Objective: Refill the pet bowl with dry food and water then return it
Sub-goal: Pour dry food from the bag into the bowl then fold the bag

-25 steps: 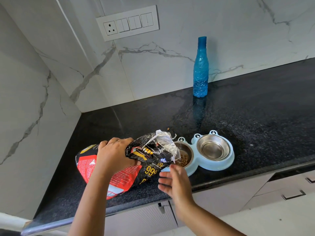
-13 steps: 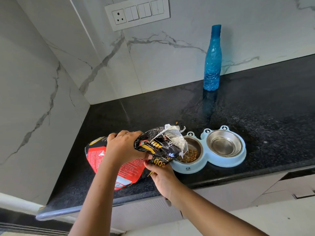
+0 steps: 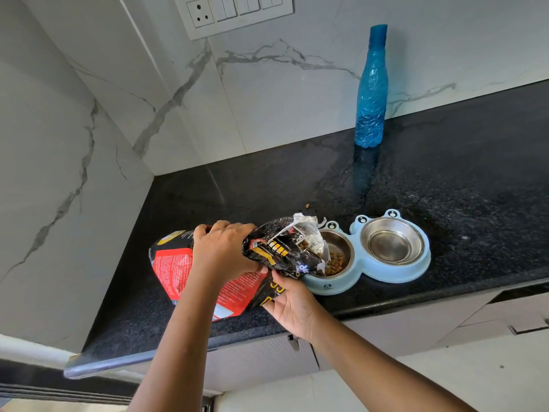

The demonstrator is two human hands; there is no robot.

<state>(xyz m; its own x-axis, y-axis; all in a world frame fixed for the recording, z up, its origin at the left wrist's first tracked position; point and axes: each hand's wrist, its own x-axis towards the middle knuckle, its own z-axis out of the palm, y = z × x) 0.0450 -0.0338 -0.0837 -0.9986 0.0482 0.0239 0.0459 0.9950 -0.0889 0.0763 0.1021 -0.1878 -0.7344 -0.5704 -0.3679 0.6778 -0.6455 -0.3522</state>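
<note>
A light blue frog-shaped double pet bowl (image 3: 355,278) sits near the counter's front edge. Its left steel cup (image 3: 337,260) holds brown kibble; its right steel cup (image 3: 392,246) looks empty. A red and black food bag (image 3: 178,269) lies tilted on the counter with its torn silver mouth (image 3: 309,233) over the left cup. My left hand (image 3: 222,251) grips the bag's neck from above. My right hand (image 3: 292,304) holds the bag's lower edge from beneath. A blue water bottle (image 3: 371,87) stands upright against the back wall.
The black granite counter (image 3: 460,188) runs right from a marble corner. One loose kibble (image 3: 307,206) lies behind the bowl. A white switch plate (image 3: 234,10) is on the wall. Drawer fronts (image 3: 445,319) sit below the counter edge.
My right hand went from hovering open below the bag to holding its lower edge. The bag's mouth now hangs further over the left cup, which holds more kibble.
</note>
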